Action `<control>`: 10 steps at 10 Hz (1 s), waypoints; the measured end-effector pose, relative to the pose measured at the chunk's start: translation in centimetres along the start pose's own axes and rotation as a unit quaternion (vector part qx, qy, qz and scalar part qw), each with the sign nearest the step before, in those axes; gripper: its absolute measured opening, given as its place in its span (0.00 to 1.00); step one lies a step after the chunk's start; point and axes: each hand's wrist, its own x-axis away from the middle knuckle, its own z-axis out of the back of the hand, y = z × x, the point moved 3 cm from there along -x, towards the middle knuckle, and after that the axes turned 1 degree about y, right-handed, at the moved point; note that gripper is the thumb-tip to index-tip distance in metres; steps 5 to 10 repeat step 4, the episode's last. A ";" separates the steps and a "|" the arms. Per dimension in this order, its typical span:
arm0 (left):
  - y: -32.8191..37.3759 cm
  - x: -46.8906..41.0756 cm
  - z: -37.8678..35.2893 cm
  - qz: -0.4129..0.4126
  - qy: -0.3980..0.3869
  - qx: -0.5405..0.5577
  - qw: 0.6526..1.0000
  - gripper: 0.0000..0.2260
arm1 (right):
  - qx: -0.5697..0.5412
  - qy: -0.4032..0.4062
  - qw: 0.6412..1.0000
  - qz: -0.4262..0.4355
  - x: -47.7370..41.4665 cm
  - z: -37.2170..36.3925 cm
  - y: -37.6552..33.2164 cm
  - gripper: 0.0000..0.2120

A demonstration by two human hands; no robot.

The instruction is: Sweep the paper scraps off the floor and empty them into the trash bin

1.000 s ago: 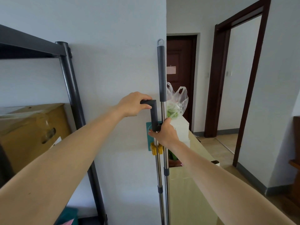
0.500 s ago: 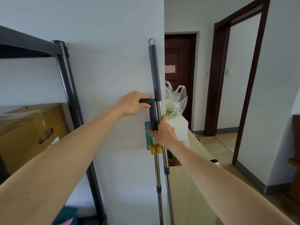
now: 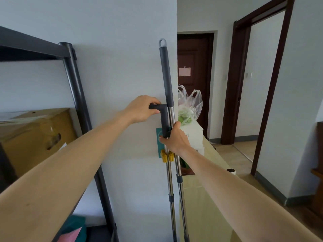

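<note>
1. Gradually, the steel broom pole (image 3: 166,75), grey-sleeved with a hanging loop on top, is tipping. A second ago it was standing plumb against the white wall, and now its top is leaning toward 11 o'clock while its foot is swinging toward 5 o'clock.
2. I am reading that as the pole working free of the yellow plastic wall clip (image 3: 164,156), which is sitting just at 6 o'clock from the hands.
3. My right hand (image 3: 174,138) is staying clamped round the pole's bare shaft, its fingers also wrapping the lower end of the black L-shaped plastic dustpan handle (image 3: 163,119).
4. My left hand (image 3: 142,109) is keeping its fingers curled tightly over that handle's horizontal bar, at 9 o'clock from the pole.
5. So the tools are only now coming off the wall, and sweeping is not yet starting. Both tool heads are running out of view at 6 o'clock, and I am seeing no paper scraps and no trash bin.
6. For writing, I am finding nothing legible. The teal backing plate (image 3: 158,137) behind the clip, the pale pink note (image 3: 184,71) on the dark brown door at 1 o'clock, and a small label on the white box (image 3: 194,135) are all too small to read.
</note>
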 end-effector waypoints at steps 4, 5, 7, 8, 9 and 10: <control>0.6 4.1 0.2 0.057 0.120 -0.043 0.990 0.15 | 0.013 -0.018 0.999 0.024 2.2 1.1 0.5 0.28; 0.6 4.1 0.2 0.057 0.120 -0.043 0.990 0.15 | 0.013 -0.018 0.999 0.024 2.2 1.1 0.5 0.28; 0.6 4.1 0.2 0.057 0.120 -0.043 0.990 0.15 | 0.013 -0.018 0.999 0.024 2.2 1.1 0.5 0.28; 0.6 4.1 0.2 0.057 0.120 -0.043 0.990 0.15 | 0.013 -0.018 0.999 0.024 2.2 1.1 0.5 0.28; 0.6 4.1 0.2 0.057 0.120 -0.043 0.990 0.15 | 0.013 -0.018 0.999 0.024 2.2 1.1 0.5 0.28; 0.6 4.1 0.2 0.057 0.120 -0.043 0.990 0.15 | 0.013 -0.018 0.999 0.024 2.2 1.1 0.5 0.28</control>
